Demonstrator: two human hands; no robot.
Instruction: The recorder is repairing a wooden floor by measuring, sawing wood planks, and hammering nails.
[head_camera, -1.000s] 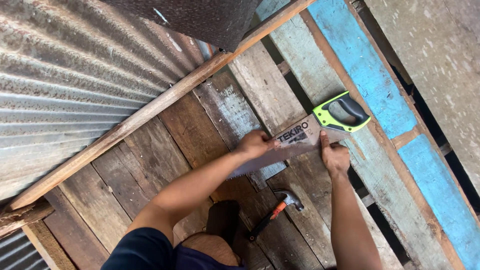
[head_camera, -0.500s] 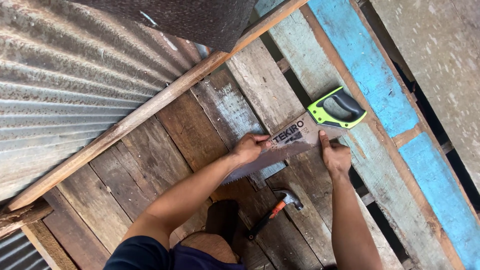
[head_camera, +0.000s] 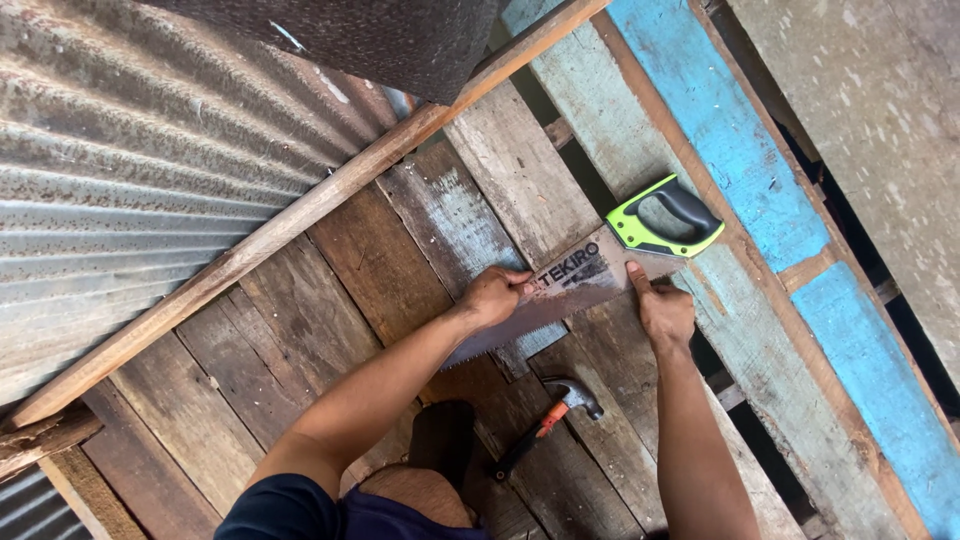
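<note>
Pressing handsaw (head_camera: 585, 285) flat on plank floor (head_camera: 330, 300), left hand (head_camera: 492, 296) gripping blade; right hand (head_camera: 664, 312) open (corrugated wall (head_camera: 120, 170) beside)

We count one handsaw (head_camera: 600, 270) with a green and black handle, lying flat across the boards, and two hands on its blade: our left hand (head_camera: 493, 297) and our right hand (head_camera: 663, 312). One claw hammer (head_camera: 545, 422) lies near us. One long wooden batten (head_camera: 300, 215) runs diagonally, one corrugated metal sheet (head_camera: 120, 180) sits at left, and two blue-painted plank stretches (head_camera: 720, 130) show at right.
</note>
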